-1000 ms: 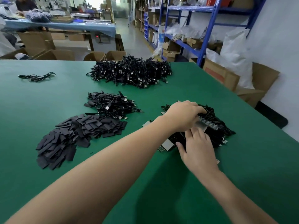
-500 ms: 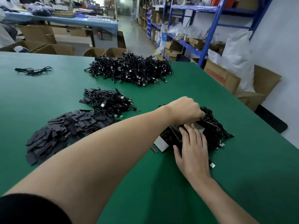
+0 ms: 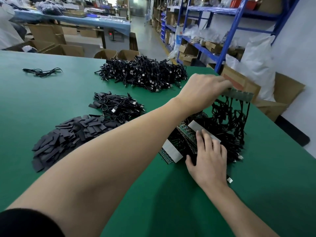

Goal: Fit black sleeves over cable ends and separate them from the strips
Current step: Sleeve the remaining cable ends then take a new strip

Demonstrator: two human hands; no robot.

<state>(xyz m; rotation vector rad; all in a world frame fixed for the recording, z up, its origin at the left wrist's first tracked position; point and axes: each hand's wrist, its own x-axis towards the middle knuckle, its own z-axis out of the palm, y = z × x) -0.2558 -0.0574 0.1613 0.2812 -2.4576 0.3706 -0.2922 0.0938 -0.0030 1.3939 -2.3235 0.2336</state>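
Left hand (image 3: 205, 89) pinches a thin grey strip (image 3: 239, 96) in curled fingers, raised over the green desk (image 3: 51, 93) near its right edge, with kinked black cables (image 3: 229, 117) dangling from it. Right hand (image 3: 210, 163), fingers flat and relaxed, presses the tangled heap of strips (image 3: 171, 153) below. Matte, flat black sleeves (image 3: 68, 135) lie heaped toward the left edge, partly hidden by the left forearm (image 3: 119, 151).
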